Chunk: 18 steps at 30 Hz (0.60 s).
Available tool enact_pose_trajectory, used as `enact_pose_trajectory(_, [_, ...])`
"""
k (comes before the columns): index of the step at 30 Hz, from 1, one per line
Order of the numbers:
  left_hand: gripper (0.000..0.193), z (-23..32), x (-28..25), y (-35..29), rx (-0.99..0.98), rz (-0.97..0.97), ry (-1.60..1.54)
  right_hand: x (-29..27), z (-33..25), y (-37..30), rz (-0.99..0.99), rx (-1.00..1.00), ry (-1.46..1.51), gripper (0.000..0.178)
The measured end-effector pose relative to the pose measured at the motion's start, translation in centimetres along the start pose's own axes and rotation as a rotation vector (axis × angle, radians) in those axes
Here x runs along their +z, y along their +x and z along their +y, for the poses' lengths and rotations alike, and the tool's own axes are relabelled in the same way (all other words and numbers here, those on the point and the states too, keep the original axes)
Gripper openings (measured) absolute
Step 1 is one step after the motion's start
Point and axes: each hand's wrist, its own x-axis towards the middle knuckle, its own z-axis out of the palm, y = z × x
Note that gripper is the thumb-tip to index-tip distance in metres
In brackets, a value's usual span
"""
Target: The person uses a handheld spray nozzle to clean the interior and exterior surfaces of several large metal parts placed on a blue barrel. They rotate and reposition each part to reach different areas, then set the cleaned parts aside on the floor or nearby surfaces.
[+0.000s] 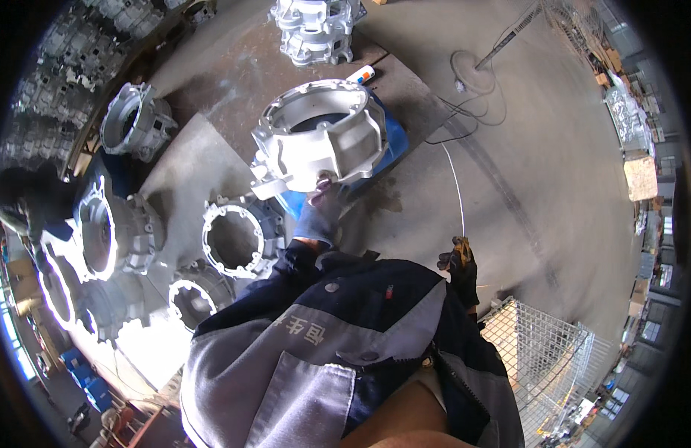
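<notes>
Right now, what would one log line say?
left hand: gripping aluminium housing casting on blue stand | right hand: holding thin rod | more castings left

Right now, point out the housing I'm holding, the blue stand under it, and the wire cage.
housing (pixel 338 142): head view, on its outer side wall.
blue stand (pixel 392 142): head view, on its exposed right edge.
wire cage (pixel 539 351): head view, on its mesh top.

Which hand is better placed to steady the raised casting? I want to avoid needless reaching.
Likely the left hand: it already touches the lower rim of the casting. The right hand is off to the side, closed on a thin tool.
</notes>
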Motion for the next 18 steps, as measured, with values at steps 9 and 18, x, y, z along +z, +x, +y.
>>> enact_pose_trajectory(9, [0.034,3.4,11.7,-3.1,0.061,0.234,-0.741,3.6,-9.4,0.5,-0.388,-0.285,-0.68,0.044])
enact_pose_trajectory(18, [0.035,1.1,9.5,-4.0,0.046,-0.311,-0.139,19.0,-14.2,5.6,-0.374,-0.422,-1.204,0.051])
